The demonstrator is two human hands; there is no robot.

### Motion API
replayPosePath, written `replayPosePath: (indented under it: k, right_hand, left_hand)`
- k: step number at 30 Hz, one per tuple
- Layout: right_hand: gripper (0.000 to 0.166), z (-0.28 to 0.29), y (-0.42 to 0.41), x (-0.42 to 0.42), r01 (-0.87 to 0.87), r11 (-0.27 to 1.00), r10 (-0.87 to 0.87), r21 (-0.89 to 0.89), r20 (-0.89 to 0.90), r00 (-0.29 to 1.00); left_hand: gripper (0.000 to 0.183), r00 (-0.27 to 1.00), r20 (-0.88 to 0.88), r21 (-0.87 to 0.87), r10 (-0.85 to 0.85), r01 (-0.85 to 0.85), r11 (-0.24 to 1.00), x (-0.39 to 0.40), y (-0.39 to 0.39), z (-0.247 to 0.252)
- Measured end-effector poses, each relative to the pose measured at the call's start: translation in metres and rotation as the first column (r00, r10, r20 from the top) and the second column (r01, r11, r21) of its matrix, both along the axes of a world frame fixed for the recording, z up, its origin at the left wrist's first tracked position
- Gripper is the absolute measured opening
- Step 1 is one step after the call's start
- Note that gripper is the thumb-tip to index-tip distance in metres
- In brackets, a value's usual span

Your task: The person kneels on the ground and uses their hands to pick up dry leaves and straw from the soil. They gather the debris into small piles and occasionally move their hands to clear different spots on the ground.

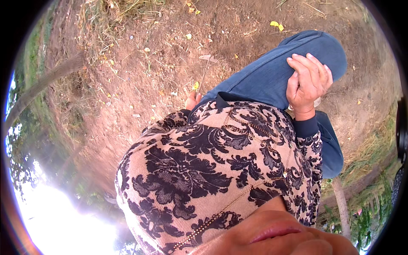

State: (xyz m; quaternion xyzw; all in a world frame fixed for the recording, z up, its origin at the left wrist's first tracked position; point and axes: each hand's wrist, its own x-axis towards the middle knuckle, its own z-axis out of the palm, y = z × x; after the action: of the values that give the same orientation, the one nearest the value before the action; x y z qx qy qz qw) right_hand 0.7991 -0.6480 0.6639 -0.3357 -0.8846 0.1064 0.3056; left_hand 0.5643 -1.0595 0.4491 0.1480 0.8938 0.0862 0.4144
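Note:
My left hand (192,100) is low by my hip, partly hidden by my sleeve and thigh. Its fingers close around the handle end of a thin-shafted hand tool (205,74). The tool's curved metal blade (208,58) lies crosswise at the far end, against the bare soil (165,76). Over my bent leg in blue trousers (255,76), my right hand (307,79) is raised, near the knee. Nothing shows in it, and its fingers are loosely curled and slightly apart. Whether it touches the trouser cloth, I cannot tell.
Yellow leaves (276,25) and dry straw (127,9) are scattered over the ground. A slanting tree trunk (47,79) stands at left. At lower right, a pale trunk (341,204) rises beside green plants (376,210). A dark object (402,130) cuts into the right rim.

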Motion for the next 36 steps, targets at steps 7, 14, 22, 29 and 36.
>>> replayPosePath:
  k: [7,14,22,29,36]
  right_hand:
    - [0.026,0.001,0.006,0.005,0.004,1.000,-0.004,-0.021,-0.012,1.000]
    - [0.025,-0.010,0.002,0.006,0.035,0.999,-0.035,0.011,0.024,0.999]
    - [0.025,-0.004,0.015,-0.002,0.025,0.999,-0.026,0.027,0.019,0.999]
    - [0.025,-0.004,0.015,-0.005,0.036,0.999,-0.036,0.001,-0.009,0.999]
    - [0.025,-0.004,0.010,-0.001,0.038,0.999,-0.038,0.002,0.006,0.999]
  left_hand:
    - [0.035,0.932,0.004,0.163,0.363,-0.358,0.919,0.034,-0.010,-0.034]
    - [0.039,0.996,-0.073,0.176,0.045,-0.031,0.984,0.003,0.038,-0.024]
    - [0.036,0.704,0.279,0.473,0.653,-0.693,0.544,-0.120,0.276,-0.057]
    - [0.037,0.689,0.471,0.431,0.551,-0.725,0.538,-0.273,0.345,0.007]
    - [0.034,0.770,0.134,0.366,0.623,-0.623,0.691,-0.115,0.163,0.006]
